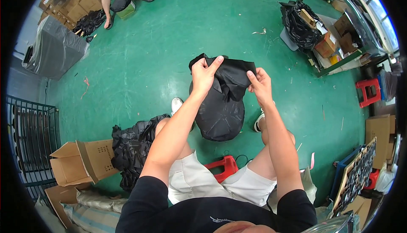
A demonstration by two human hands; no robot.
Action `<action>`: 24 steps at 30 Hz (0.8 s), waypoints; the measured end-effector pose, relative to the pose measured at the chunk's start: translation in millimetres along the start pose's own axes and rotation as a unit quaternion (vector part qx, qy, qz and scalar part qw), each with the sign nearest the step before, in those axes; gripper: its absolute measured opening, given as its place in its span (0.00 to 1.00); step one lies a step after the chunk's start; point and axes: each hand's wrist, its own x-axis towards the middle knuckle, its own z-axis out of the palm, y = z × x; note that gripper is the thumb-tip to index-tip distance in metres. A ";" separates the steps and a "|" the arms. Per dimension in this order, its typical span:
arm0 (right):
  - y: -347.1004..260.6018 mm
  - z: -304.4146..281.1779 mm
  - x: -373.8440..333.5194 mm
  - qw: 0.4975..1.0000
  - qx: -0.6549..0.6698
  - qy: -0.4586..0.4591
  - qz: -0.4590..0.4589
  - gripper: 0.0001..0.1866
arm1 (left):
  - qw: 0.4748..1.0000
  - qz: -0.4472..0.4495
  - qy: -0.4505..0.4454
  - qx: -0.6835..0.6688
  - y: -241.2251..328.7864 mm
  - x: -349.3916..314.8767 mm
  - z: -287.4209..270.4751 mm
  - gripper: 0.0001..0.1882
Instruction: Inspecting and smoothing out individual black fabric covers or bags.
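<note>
Out in front of me, a piece of thin black fabric (pixel 232 72) is stretched between my two hands. My left hand (pixel 204 76) pinches its left side, thumb pointing up along the edge. At the right corner, my right hand (pixel 260 84) grips the cloth between thumb and fingers. The fabric's middle sags in folds. Below it, between my feet, is a rounded black cloth-covered thing (pixel 220 120); what lies under its cover is hidden. Whether the fabric is joined to that cover I cannot tell.
A red stool (pixel 227 167) is beneath me. To my left lie a crumpled black heap (pixel 133 148) and an open carton (pixel 70 165). A black bag (pixel 299 27) stands by a loaded shelf at far right. Another person's legs (pixel 106 2) show at far left.
</note>
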 end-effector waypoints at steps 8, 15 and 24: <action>9.2 5.7 3.8 0.997 0.016 0.037 -0.069 0.10 | 0.996 0.009 0.007 0.087 -0.3 0.5 -1.9 0.30; 7.2 -12.1 8.1 0.975 0.173 0.092 -0.103 0.07 | 0.989 0.025 -0.132 -0.056 -4.5 -12.0 5.5 0.07; -2.1 -72.9 14.1 0.898 0.429 0.076 -0.061 0.12 | 0.755 -0.271 -0.538 0.258 24.7 -38.2 -0.6 0.20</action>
